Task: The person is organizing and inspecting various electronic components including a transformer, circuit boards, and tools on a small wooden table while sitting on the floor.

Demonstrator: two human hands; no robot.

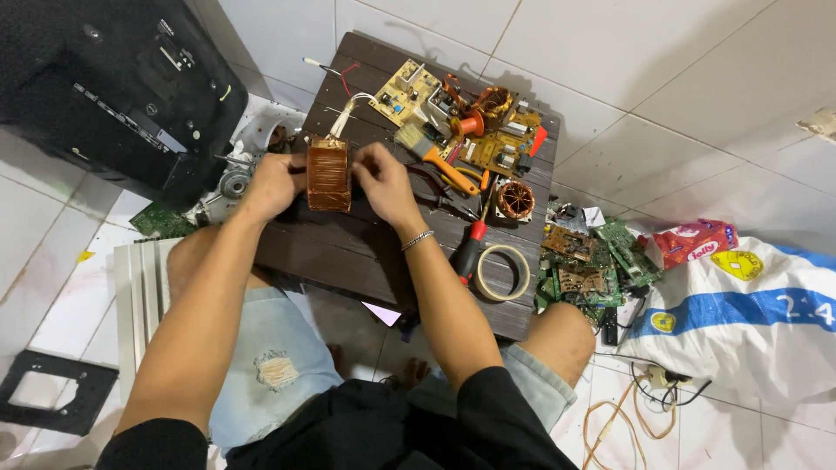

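Note:
A copper-wound coil block stands on a low dark wooden table, with white wires leading off its top. My left hand grips its left side. My right hand pinches its right side, a silver bracelet on that wrist. Just right of my right hand lie dark pliers, a paintbrush with an orange handle and a red-and-black screwdriver.
Yellow circuit boards, a round copper coil and a tape roll sit on the table. Green boards pile on the floor at right beside a white sack. A black casing lies upper left.

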